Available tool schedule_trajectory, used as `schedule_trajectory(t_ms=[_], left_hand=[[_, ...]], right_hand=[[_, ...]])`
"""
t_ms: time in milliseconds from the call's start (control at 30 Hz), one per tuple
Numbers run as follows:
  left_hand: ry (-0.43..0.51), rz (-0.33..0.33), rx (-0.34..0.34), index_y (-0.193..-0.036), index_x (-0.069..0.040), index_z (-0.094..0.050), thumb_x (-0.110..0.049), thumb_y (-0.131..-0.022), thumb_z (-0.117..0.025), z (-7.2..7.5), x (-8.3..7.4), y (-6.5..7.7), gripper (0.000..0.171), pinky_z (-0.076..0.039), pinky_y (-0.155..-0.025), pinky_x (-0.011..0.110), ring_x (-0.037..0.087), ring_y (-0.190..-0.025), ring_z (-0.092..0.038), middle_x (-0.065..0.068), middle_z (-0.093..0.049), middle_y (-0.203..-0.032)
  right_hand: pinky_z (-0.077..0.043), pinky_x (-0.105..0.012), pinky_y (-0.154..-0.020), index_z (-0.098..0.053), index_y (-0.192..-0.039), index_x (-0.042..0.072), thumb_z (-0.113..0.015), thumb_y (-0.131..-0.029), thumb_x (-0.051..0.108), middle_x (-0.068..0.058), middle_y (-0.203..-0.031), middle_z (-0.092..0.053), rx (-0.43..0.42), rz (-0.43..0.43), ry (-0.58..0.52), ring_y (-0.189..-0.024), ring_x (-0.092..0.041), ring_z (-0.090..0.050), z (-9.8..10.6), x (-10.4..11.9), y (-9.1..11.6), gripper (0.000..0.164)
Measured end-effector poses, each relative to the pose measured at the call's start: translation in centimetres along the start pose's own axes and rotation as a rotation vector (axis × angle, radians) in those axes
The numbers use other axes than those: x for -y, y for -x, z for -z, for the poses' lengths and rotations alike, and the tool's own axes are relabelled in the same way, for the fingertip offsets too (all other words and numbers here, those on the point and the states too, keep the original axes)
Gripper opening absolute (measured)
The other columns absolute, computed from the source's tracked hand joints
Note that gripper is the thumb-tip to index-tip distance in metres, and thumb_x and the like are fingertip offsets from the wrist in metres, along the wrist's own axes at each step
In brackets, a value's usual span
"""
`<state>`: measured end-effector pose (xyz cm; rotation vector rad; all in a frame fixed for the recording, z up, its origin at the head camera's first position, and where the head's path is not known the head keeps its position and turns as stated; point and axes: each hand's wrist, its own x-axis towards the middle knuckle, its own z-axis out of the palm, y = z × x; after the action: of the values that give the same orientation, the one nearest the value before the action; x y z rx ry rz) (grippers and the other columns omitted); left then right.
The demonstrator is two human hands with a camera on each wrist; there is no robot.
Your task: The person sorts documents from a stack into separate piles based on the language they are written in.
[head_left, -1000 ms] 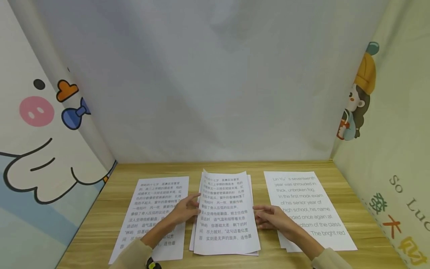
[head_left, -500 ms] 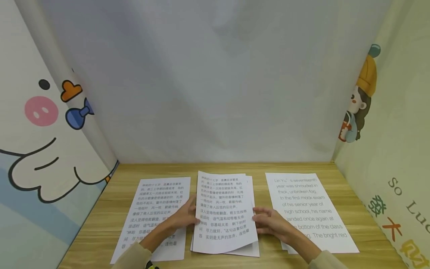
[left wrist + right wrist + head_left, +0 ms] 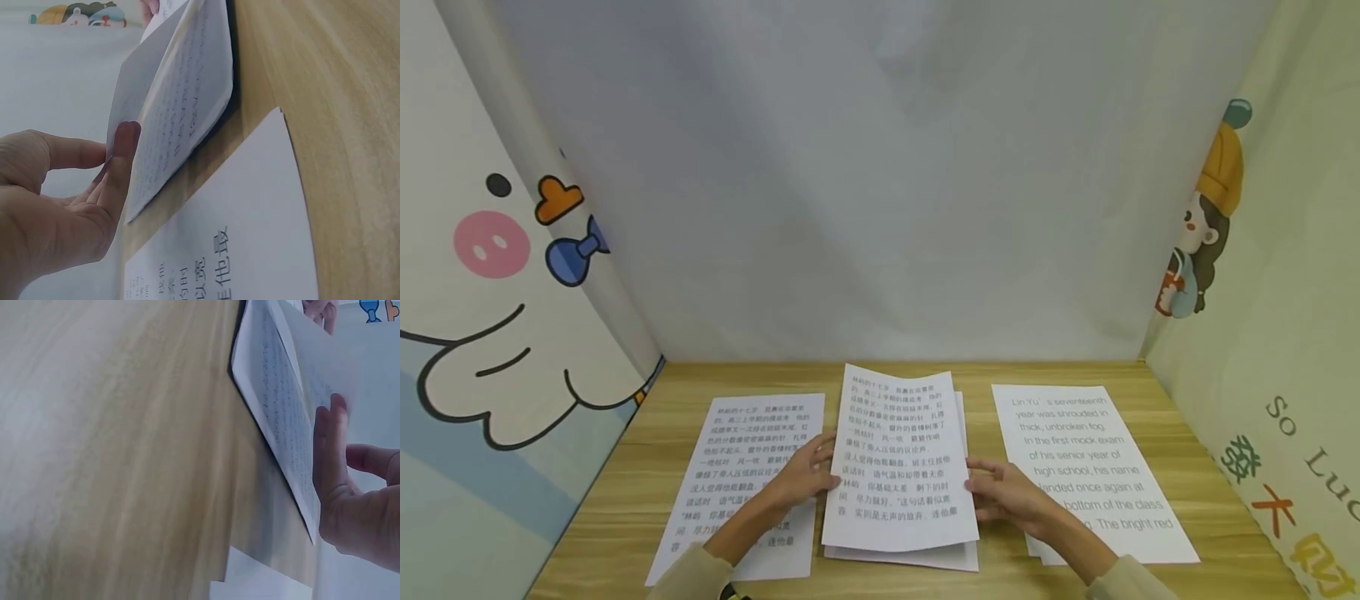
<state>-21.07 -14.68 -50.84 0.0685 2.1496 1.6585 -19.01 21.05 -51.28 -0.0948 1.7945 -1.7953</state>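
Note:
A sheet of paper point(image 3: 898, 458) printed with Chinese characters is raised over a printed stack point(image 3: 187, 100) in the middle of the table. My left hand point(image 3: 801, 475) pinches its left edge between thumb and fingers, as the left wrist view shows. At the opposite edge my right hand point(image 3: 1011, 500) pinches the sheet, fingers behind and thumb in front. The sheet bows slightly and hangs tilted, its far end highest. In the right wrist view the stack point(image 3: 269, 381) lies flat on the wood beneath the raised sheet.
A Chinese-printed page point(image 3: 737, 467) lies at left, partly under my left forearm. At right, English-printed pages point(image 3: 1090, 467) lie partly under my right forearm, with another sheet's corner showing below. The wood-grain table point(image 3: 700, 379) ends at a pale back wall point(image 3: 880, 208); cartoon-printed side walls flank it.
The top sheet first shifted slightly left over the stack, its lower right corner curling. Now both hands have raised it, its far end tilting up and away from the pages below.

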Motion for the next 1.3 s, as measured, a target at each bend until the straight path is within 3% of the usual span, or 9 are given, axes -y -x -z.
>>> schedule_trajectory(t_ms=[200, 433, 667, 1000, 1300], left_hand=[[0.043, -0.058, -0.020, -0.158, -0.008, -0.032, -0.003, -0.093, -0.062, 0.4, -0.5, 0.5, 0.072, -0.061, -0.082, 0.036, 0.023, -0.097, -0.074, 0.020, -0.059, -0.139], [0.090, -0.130, -0.054, -0.154, -0.009, -0.039, -0.005, -0.095, -0.064, 1.1, -0.9, 0.6, 0.064, -0.061, -0.083, 0.035, 0.020, -0.096, -0.072, 0.018, -0.062, -0.129], [0.110, -0.153, -0.058, -0.153, -0.007, -0.041, -0.009, -0.097, -0.064, 2.1, -1.4, 1.0, 0.060, -0.062, -0.083, 0.033, 0.021, -0.097, -0.072, 0.020, -0.060, -0.134], [0.127, -0.136, -0.102, -0.151, -0.009, -0.045, -0.011, -0.097, -0.066, 3.7, -1.0, 1.5, 0.058, -0.061, -0.083, 0.034, 0.020, -0.097, -0.071, 0.017, -0.061, -0.131], [0.135, -0.087, -0.143, -0.152, -0.011, -0.045, -0.015, -0.097, -0.067, 5.6, 0.1, 2.3, 0.059, -0.060, -0.086, 0.032, 0.019, -0.100, -0.070, 0.014, -0.061, -0.132]], right_hand=[[-0.062, -0.036, -0.089, -0.013, -0.157, -0.011, -0.056, -0.103, 0.016, -0.019, -0.129, -0.069, -0.025, 0.028, 0.002, -0.109, -0.024, -0.072, -0.2, 1.0, 0.5, 0.074], [-0.062, -0.031, -0.083, -0.015, -0.158, -0.008, -0.057, -0.103, 0.019, -0.011, -0.120, -0.073, -0.061, 0.053, 0.020, -0.100, -0.020, -0.074, -0.3, 2.0, 0.8, 0.074], [-0.062, -0.033, -0.089, -0.019, -0.158, -0.007, -0.059, -0.103, 0.020, -0.013, -0.123, -0.069, -0.095, 0.077, 0.021, -0.107, -0.023, -0.071, -0.7, 2.5, 0.6, 0.074], [-0.061, -0.031, -0.086, -0.026, -0.157, -0.005, -0.061, -0.101, 0.018, -0.006, -0.119, -0.072, -0.090, 0.101, -0.004, -0.103, -0.019, -0.071, -1.9, 2.5, -0.5, 0.070], [-0.061, -0.033, -0.090, -0.026, -0.156, -0.006, -0.059, -0.102, 0.017, -0.005, -0.115, -0.069, -0.025, 0.107, -0.016, -0.104, -0.017, -0.071, -3.4, 2.7, -1.8, 0.067]])
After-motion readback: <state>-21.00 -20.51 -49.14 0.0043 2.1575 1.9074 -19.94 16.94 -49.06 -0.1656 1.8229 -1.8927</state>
